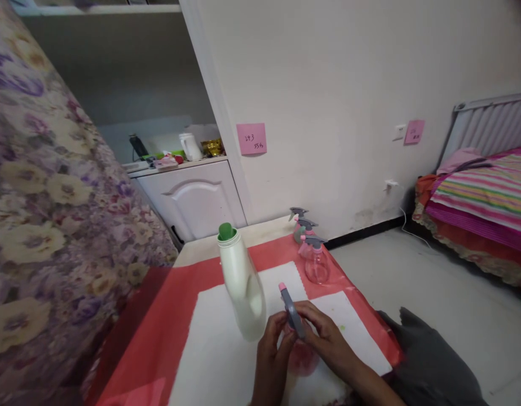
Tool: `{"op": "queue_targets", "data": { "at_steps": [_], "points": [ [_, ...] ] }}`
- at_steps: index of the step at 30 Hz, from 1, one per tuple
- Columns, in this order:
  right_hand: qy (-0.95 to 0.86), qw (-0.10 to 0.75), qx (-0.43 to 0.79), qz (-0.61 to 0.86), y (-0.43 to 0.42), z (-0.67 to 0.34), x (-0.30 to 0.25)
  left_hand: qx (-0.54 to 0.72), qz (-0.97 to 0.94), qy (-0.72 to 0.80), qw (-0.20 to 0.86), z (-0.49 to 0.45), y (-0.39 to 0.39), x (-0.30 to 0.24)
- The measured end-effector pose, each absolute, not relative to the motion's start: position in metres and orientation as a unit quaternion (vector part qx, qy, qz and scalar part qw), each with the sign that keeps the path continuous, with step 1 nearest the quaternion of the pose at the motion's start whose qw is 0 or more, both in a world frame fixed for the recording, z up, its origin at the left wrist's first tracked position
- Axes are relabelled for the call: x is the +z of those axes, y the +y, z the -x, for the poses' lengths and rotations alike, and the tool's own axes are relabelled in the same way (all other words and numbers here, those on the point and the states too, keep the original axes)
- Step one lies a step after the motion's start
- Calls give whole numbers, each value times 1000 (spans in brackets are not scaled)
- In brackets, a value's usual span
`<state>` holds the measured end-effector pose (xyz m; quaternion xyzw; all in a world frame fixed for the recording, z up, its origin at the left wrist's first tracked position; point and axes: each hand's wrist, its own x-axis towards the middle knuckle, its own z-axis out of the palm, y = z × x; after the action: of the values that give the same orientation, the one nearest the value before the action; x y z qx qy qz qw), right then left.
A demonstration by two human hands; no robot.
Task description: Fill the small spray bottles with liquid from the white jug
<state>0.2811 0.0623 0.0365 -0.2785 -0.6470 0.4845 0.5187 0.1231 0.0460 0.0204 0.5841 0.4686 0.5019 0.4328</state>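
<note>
Both of my hands are closed around the top of a spray bottle with a grey trigger head and pink nozzle (pixel 291 309). Its clear pinkish body (pixel 303 361) rests low over the white sheet. My left hand (pixel 274 344) grips the neck from the left, and my right hand (pixel 323 332) wraps the head from the right. Just left of them stands a tall pale-green jug (pixel 239 282), uncapped, with a green piece (pixel 225 231) in its mouth. Beyond, at the table's right edge, a clear spray bottle (pixel 317 266) stands in front of two more spray bottles (pixel 300 225).
White sheets (pixel 213 349) lie on a red table cover (pixel 171 287). A floral curtain (pixel 40 225) hangs at left, before a white cupboard (pixel 197 197). A dark grey bag (pixel 433 361) is at lower right. A bed (pixel 489 192) stands farther right.
</note>
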Motion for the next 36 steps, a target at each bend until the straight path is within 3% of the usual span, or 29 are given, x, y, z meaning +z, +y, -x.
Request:
{"op": "queue_targets", "data": {
  "at_steps": [12,26,36],
  "points": [
    [-637,519,479,310,67,-277,29,519,-591,516,340,-120,37,51],
    [-611,529,484,336,71,-275,30,442,-517,504,533,-130,58,83],
    [-642,506,508,273,69,-285,39,485,-493,490,531,-137,51,86]
  ]
}}
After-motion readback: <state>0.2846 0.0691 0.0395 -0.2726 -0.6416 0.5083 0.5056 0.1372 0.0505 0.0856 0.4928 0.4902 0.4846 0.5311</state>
